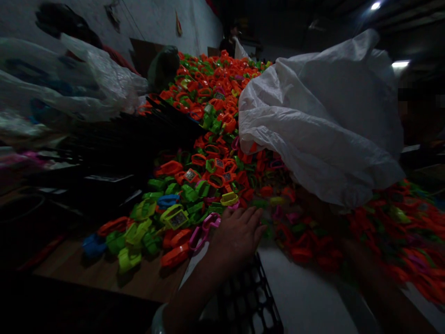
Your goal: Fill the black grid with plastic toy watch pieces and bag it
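Left hand (239,229) arches beside looped pink plastic (199,240); right hand (309,202) blurs near crinkled sheeting (320,125). I can't tell either grip.

Dim, ceiling lights (400,64) glaring upper right, deep shadow lower left, orange pieces (301,254) blurred lower right, stretched edges

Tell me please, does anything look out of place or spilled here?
The white bag looks odd: it looms crumpled over the heap, hiding part of it. Some loose pieces lie jumbled on the wooden table. I see no clear damage.
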Demonstrator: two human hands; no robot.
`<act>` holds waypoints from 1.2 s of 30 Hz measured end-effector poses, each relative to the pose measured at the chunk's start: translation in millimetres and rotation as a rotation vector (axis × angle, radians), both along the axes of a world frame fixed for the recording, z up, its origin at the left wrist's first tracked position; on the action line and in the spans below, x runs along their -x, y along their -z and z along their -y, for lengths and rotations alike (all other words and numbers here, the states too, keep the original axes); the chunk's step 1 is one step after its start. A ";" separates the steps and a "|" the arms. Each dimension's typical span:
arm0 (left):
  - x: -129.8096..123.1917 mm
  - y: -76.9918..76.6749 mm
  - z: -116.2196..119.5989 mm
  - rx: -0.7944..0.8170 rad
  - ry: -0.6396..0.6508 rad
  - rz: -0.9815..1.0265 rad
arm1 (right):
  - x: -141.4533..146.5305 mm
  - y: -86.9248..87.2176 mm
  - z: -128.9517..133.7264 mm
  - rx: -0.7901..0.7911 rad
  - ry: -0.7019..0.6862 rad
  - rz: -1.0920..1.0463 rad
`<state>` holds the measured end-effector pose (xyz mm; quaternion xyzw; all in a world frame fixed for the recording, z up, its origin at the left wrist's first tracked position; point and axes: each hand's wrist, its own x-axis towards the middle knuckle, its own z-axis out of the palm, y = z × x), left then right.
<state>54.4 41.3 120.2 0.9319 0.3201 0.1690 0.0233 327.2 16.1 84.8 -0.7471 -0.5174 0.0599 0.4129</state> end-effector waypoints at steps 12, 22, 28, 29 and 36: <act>-1.6 -1.0 -1.5 -0.025 -0.021 -0.056 | 127.0 69.7 49.6 0.051 -0.349 -0.731; -0.7 1.7 -2.0 -0.029 -0.004 -0.034 | 138.7 67.0 52.7 -0.163 -0.410 -0.256; -1.4 -5.2 3.0 -0.035 -0.013 -0.047 | 147.2 66.1 50.8 -0.150 -0.390 -0.217; -1.6 -6.5 4.2 -0.034 -0.021 -0.057 | 145.8 66.1 50.3 -0.126 -0.391 -0.215; -1.8 -7.2 6.0 -0.030 -0.006 -0.090 | 144.2 65.1 44.7 -0.082 -0.438 -0.208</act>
